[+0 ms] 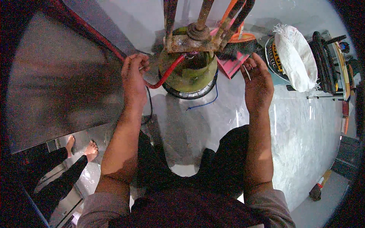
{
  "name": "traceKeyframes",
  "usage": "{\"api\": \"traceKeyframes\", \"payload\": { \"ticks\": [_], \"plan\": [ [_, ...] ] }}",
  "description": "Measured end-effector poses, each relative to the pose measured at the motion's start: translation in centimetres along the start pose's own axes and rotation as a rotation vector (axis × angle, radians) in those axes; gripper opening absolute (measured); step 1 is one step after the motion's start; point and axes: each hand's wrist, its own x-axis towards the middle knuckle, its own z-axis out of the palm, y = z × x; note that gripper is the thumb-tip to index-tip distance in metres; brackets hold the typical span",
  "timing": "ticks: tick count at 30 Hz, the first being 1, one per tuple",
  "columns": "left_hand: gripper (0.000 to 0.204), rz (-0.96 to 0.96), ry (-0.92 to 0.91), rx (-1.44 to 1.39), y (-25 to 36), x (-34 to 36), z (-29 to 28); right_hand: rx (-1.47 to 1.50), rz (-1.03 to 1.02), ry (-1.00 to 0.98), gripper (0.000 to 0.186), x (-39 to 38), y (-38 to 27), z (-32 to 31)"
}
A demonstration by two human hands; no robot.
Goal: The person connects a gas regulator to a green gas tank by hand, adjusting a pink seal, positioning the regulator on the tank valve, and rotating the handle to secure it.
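Note:
In front of my knees stands a yellow-green gas cylinder [190, 81] on a dark base ring. A rusty metal frame [182, 44] with several upright legs sits over its top. A red hose [171, 72] joins the cylinder top and runs off to the upper left, passing behind my left hand [134, 81]. That hand is raised with curled fingers; whatever they hold, if anything, is hidden. My right hand [259, 83] is up beside a pink dustpan [232, 65], its fingers bent around a thin white strip [247, 72].
A metal panel [64, 87] rises on the left, above bare feet [90, 150], possibly a reflection. At right, a white woven sack [296, 59] lies over a bucket [272, 57] beside black coils [325, 62]. A blue cord [203, 105] trails on the floor.

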Motion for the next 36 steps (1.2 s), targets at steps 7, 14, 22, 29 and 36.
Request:
{"api": "traceKeyframes", "payload": {
  "ticks": [7, 14, 22, 29, 36],
  "plan": [
    [0.019, 0.011, -0.028, 0.057, 0.11, -0.02, 0.04, -0.001, 0.016, 0.008, 0.046, 0.03, 0.03, 0.02],
    [0.019, -0.022, 0.004, 0.061, -0.17, 0.34, -0.2, 0.033, 0.005, -0.008, 0.043, 0.17, 0.14, -0.19],
    [0.017, 0.019, -0.022, 0.027, -0.4, 0.55, -0.33, 0.026, 0.027, 0.006, 0.043, 0.36, 0.16, -0.22],
    [0.015, 0.004, -0.004, 0.025, -0.15, 0.55, -0.34, 0.025, 0.021, -0.01, 0.043, 0.45, 0.31, -0.34],
    [0.014, 0.029, -0.009, 0.003, -0.06, 0.32, -0.25, 0.04, 0.023, -0.021, 0.043, 0.51, 0.22, -0.43]
  ]
}}
